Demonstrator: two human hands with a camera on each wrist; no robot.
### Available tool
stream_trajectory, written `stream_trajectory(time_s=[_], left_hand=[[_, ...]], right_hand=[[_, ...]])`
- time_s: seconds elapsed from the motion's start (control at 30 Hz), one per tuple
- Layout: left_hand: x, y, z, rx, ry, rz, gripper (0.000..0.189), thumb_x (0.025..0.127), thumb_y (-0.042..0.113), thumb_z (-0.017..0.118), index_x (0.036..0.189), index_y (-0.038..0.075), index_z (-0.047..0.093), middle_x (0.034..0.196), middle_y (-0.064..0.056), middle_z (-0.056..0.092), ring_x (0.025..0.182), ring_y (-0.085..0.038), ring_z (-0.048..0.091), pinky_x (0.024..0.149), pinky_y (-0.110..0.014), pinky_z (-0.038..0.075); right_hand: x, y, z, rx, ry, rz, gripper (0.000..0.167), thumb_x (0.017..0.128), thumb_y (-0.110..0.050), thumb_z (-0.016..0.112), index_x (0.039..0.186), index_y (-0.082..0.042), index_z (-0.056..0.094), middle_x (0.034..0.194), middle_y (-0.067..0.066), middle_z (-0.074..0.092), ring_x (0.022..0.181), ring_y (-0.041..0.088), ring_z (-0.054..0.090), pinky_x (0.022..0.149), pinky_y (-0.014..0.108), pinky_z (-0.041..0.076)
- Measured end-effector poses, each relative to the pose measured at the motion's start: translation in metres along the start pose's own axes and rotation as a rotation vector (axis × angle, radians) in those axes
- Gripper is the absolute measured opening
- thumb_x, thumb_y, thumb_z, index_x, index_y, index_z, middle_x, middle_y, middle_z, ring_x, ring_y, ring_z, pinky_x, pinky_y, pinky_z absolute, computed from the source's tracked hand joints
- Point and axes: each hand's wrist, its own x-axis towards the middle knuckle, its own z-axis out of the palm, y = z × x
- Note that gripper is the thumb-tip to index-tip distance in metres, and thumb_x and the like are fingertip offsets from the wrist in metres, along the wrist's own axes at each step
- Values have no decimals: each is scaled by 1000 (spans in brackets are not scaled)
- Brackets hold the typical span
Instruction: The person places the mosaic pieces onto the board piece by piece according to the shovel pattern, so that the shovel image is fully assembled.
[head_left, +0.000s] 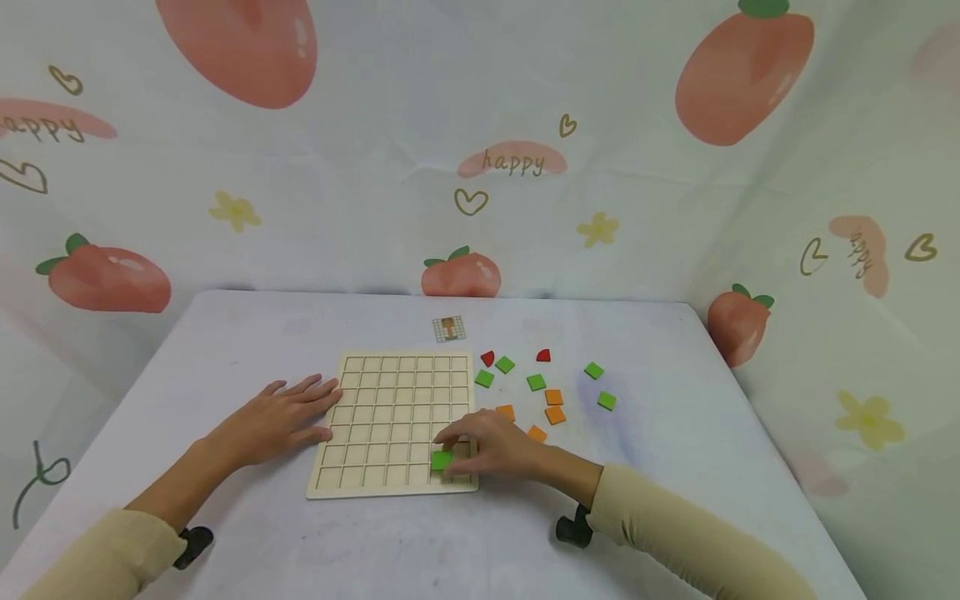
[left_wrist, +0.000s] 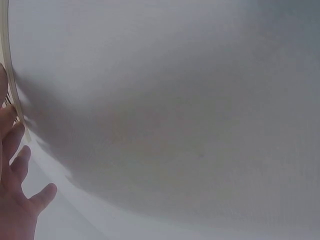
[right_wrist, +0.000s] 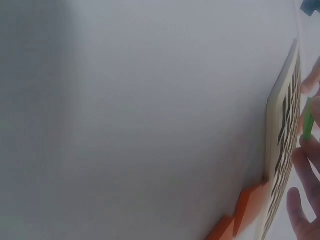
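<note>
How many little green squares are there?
6. One green square is pinched by the right hand over the board; three lie right of its far half; two lie farther right. The hand might hide more.

Board [head_left: 397, 414]: pale wood, square, face marked with a grid of square cells. Lies flat on the worktop [head_left: 300, 542]. Left edge in contact with fingers of the left hand [head_left: 279, 421].

Tile [head_left: 439, 461]: green, thin, flat, square-edged. Pinched between thumb and fingertip of the right hand [head_left: 491, 446], above the board's near right part; tilted in the right wrist view.
</note>
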Motion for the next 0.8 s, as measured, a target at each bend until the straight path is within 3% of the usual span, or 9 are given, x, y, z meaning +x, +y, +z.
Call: stream_trajectory(time_s=[0.3,0.8], left_hand=[[1,0,2,-11,18,0,68,95,54,58,147,9,50,152,-12,46,140,-38,40,103,-66,34],[0,2,-3,-17,4,3,68,95,53,58,147,9,50,152,-12,46,140,-38,40,103,-66,34]], right_hand=[[17,-11,9,-48,-80,65,41,83,-27,83,119,-13,72,101,-8,74,96,2,63,90,17,43],[20,-12,20,-97,-91,66,39,84,-29,82,119,-14,73,100,-11,73,96,0,61,93,17,42]])
